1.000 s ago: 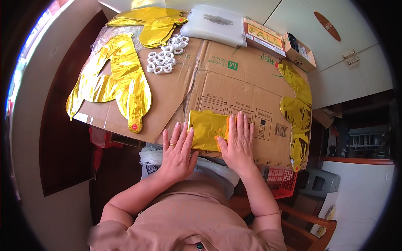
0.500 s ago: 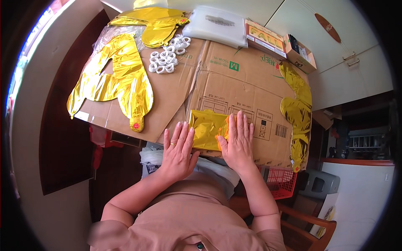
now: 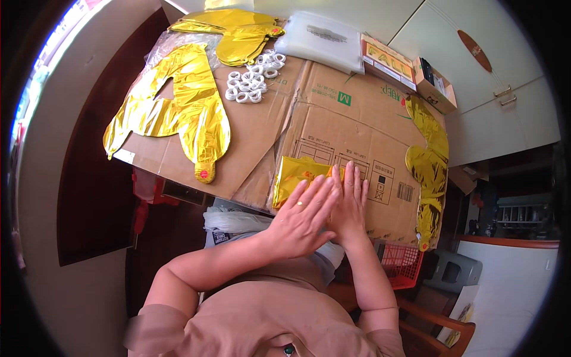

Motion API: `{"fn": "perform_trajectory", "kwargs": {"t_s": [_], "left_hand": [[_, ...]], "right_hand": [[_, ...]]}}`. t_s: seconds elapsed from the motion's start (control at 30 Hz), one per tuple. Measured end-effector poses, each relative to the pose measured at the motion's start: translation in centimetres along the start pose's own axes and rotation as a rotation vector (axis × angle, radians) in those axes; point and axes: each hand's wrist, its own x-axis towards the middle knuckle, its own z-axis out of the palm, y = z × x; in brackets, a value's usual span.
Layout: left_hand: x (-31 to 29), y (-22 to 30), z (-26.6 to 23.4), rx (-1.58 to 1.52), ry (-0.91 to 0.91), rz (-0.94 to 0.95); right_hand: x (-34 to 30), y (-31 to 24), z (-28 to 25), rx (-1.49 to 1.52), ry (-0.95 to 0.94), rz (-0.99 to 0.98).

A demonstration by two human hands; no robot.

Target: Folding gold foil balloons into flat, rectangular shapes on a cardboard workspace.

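Note:
A gold foil balloon, folded into a flat rectangle (image 3: 290, 174), lies near the front edge of the cardboard-covered table. My left hand (image 3: 302, 217) lies flat with its fingers stretched out, reaching across the foil's front part and up against my right hand. Flat on the foil's right end rests my right hand (image 3: 351, 205), fingers pointing away from me. Some of the foil, including its right side, is hidden under both hands. Neither hand grips anything.
To the left lies an unfolded A-shaped gold balloon (image 3: 196, 107), and behind it a stack of gold balloons (image 3: 238, 38). White string coils (image 3: 245, 86) sit beside them. Clear plastic bags (image 3: 324, 41), small boxes (image 3: 389, 62) and another gold balloon (image 3: 428, 160) line the back and right.
My left hand has moved right, from the foil's left edge across it to beside my right hand. My right hand stays on the foil's right end. The view has shifted slightly.

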Motion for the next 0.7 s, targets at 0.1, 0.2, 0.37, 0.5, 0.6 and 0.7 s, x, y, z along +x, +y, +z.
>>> {"fn": "perform_trajectory", "kwargs": {"t_s": [0.1,0.2,0.37,0.5,0.6,0.7], "left_hand": [[0.5,-1.0,1.1,0.027,-0.034,-0.065],[-0.7,-2.5,0.8,0.150,-0.073,-0.093],[-2.9,-3.4,0.2,0.237,-0.030,-0.170],[-3.4,-3.2,-0.2,0.260,-0.036,-0.239],[-3.6,-3.2,-0.2,0.270,-0.050,-0.264],[-3.6,-3.3,-0.2,0.273,-0.062,-0.269]], "right_hand": [[0.1,-0.1,-0.2,0.008,-0.009,0.002],[0.0,-0.4,-0.7,0.012,0.000,-0.010],[0.0,-0.7,-1.0,0.015,-0.010,0.002],[0.0,-0.7,-1.1,0.021,-0.015,0.002],[0.0,-0.6,-1.1,0.028,-0.016,0.008],[0.1,-0.8,-1.5,0.036,-0.033,0.031]]}}
